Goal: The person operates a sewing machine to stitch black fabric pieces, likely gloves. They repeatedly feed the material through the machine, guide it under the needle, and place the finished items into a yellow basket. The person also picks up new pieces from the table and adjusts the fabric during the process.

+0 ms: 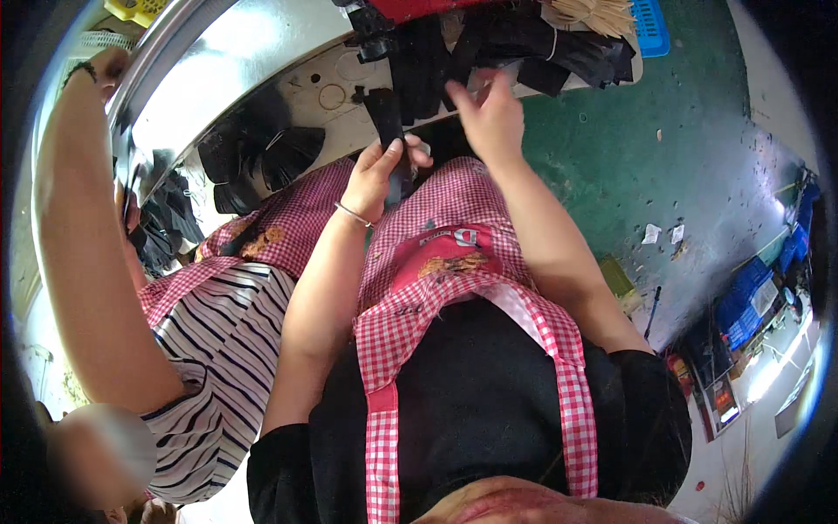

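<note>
Pinched in my left hand [375, 179] is a flat black strip [382, 112] of fabric-like material, pointing away from me above my lap. A bracelet circles that wrist. My right hand [496, 122] is over the table edge, close to the black strips [421, 70] lying there. Its thumb stands apart from the fingers, whose tips are smeared by motion; I make out nothing held in it. Further right on the table lies a tied bundle of black strips [585, 57].
A fan of black strips [284, 157] rests on the table at left. Beyond are a dark machine part [375, 39], thin light sticks [594, 13] and a blue basket [650, 28]. A co-worker's bare arm [74, 236] is close on my left. Green floor [602, 166] spreads right.
</note>
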The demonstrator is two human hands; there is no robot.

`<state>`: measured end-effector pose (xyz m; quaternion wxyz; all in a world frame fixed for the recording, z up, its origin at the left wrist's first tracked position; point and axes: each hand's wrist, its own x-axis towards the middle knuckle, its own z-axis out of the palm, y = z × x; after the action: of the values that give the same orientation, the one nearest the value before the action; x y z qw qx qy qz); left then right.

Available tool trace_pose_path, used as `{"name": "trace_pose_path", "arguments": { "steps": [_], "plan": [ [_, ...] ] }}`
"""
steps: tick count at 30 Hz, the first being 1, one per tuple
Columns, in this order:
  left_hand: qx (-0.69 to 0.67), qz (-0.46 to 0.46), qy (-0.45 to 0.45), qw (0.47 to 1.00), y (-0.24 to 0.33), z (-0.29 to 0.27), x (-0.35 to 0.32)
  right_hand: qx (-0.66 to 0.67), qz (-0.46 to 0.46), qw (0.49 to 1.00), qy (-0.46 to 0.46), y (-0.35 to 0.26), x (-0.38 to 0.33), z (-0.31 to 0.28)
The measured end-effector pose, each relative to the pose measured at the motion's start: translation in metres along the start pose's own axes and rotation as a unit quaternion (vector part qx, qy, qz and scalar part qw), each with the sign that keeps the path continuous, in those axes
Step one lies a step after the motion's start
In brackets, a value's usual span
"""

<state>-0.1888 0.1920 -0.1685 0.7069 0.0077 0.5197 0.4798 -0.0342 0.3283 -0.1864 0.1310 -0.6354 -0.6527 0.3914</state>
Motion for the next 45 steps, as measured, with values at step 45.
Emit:
{"name": "trace_pose_path", "arguments": {
  "steps": [45],
  "plan": [
    [0.123, 0.105, 0.08, 0.984, 0.003, -0.009, 0.052, 0.357, 0.082, 0.888, -0.277, 0.032, 0.029, 0.032]
  ]
}}
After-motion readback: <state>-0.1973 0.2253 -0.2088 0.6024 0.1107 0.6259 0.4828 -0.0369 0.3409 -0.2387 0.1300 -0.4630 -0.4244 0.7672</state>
